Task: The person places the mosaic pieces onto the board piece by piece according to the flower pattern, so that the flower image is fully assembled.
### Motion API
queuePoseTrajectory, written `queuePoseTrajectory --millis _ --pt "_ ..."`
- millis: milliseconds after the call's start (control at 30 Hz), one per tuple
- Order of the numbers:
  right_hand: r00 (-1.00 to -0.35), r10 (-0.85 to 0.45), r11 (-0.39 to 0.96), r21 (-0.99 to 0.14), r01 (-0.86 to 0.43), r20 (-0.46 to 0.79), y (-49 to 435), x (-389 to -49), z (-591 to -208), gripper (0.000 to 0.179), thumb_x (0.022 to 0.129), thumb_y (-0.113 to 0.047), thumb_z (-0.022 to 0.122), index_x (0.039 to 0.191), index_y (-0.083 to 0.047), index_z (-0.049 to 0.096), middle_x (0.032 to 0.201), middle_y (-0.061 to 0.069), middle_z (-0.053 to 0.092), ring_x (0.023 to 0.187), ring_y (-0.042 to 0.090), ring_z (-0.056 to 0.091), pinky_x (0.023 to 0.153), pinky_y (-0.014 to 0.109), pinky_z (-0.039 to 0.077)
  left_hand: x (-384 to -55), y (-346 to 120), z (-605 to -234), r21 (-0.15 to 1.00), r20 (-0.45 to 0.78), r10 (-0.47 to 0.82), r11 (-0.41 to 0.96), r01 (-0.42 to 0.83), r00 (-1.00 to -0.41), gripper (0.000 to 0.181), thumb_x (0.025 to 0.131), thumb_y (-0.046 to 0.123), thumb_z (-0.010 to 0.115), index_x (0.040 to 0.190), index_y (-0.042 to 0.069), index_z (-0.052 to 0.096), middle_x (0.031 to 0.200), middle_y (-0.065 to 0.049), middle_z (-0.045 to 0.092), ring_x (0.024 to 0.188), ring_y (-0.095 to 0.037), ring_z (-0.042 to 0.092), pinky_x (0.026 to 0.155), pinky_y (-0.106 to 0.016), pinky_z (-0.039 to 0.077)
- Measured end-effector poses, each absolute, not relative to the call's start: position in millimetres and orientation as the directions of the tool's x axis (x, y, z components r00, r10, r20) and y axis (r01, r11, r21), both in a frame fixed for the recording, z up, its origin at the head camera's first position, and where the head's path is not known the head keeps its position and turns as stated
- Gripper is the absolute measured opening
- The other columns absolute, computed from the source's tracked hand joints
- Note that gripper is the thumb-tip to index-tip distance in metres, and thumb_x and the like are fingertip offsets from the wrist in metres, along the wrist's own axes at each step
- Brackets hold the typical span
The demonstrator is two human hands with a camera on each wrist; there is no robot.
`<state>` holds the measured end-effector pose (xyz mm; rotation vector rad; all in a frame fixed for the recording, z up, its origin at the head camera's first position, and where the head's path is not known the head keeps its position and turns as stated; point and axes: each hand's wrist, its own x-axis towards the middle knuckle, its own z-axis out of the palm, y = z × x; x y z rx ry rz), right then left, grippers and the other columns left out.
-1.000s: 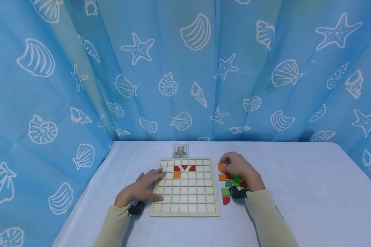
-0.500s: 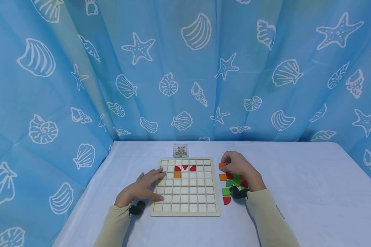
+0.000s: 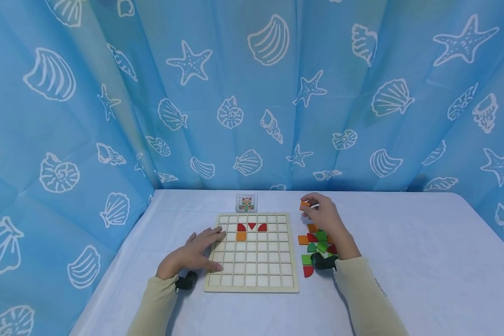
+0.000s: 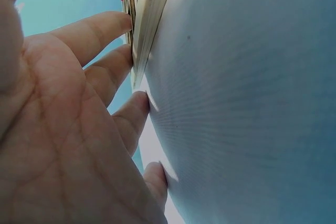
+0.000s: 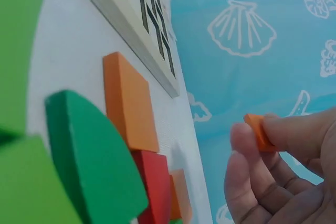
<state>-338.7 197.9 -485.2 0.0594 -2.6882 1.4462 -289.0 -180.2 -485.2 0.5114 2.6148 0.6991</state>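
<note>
Between thumb and fingertips, my right hand (image 3: pixel 326 215) pinches an orange tile (image 5: pixel 258 131), held up off the table beyond the pile of loose tiles. My left hand (image 3: pixel 192 254) lies with spread fingers along the left side of a pale wooden grid board (image 3: pixel 252 289); in the left wrist view its fingertips meet the board's edge and the cloth. Near the board's top sit a red triangle (image 3: pixel 251 226) between two red quarter-circle tiles (image 3: pixel 241 227), and an orange square (image 3: pixel 241 236) below the left one.
Right of the board lie several loose tiles, among them an orange square (image 3: pixel 303 240), a dark green rounded one (image 5: pixel 94 156) and a red quarter circle (image 3: pixel 308 271). A small pattern card (image 3: pixel 246 203) lies behind the board. A blue shell-print curtain (image 3: pixel 252 93) hangs behind the white-covered table (image 3: pixel 424 261).
My right hand has lifted the orange tile and moved away from the pile, toward the back of the table. The left hand keeps its place on the board.
</note>
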Motion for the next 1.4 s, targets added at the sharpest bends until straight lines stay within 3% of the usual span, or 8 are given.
queuePoseTrajectory --millis 167,533,967,1400 --pt "-0.994 0.013 0.595 -0.799 -0.082 0.112 197 -341 -489 0.028 0.098 -0.019 0.062 0.122 -0.006 0.066 0.108 0.015 0.065 0.081 0.022 0.066 0.071 0.025 0.056 -290 -181 -486 0.533 -0.271 0.429 0.812 0.237 -0.862 0.095 0.076 0.040 0.083 0.155 0.019 0.035 0.165 -0.005 0.022 0.154 -0.034 0.010 0.120 -0.064 -0.001" --pt "-0.990 0.007 0.651 -0.753 -0.102 0.141 195 -341 -490 0.023 0.096 -0.020 0.064 0.115 -0.007 0.070 0.108 0.013 0.068 0.086 0.025 0.059 0.071 0.027 0.052 -291 -181 -484 0.532 -0.276 0.436 0.811 0.242 -0.856 0.095 0.076 0.040 0.083 0.155 0.019 0.034 0.165 -0.005 0.022 0.154 -0.035 0.008 0.120 -0.064 -0.002" --pt "-0.996 0.019 0.595 -0.802 -0.056 0.084 190 -340 -486 0.023 0.098 -0.020 0.061 0.116 -0.007 0.066 0.110 0.015 0.066 0.076 0.019 0.065 0.068 0.026 0.055 -293 -178 -484 0.521 -0.286 0.422 0.822 0.230 -0.860 0.094 0.076 0.040 0.083 0.155 0.020 0.036 0.165 -0.005 0.023 0.154 -0.034 0.008 0.120 -0.064 -0.002" --pt "-0.994 -0.053 0.555 -0.825 -0.105 0.091 176 -336 -485 0.021 0.095 -0.011 0.059 0.114 -0.005 0.065 0.106 0.017 0.065 0.074 0.018 0.066 0.065 0.028 0.055 -289 -179 -486 0.527 -0.275 0.428 0.816 0.237 -0.861 0.094 0.076 0.040 0.083 0.154 0.020 0.036 0.165 -0.004 0.023 0.154 -0.034 0.009 0.121 -0.063 -0.002"
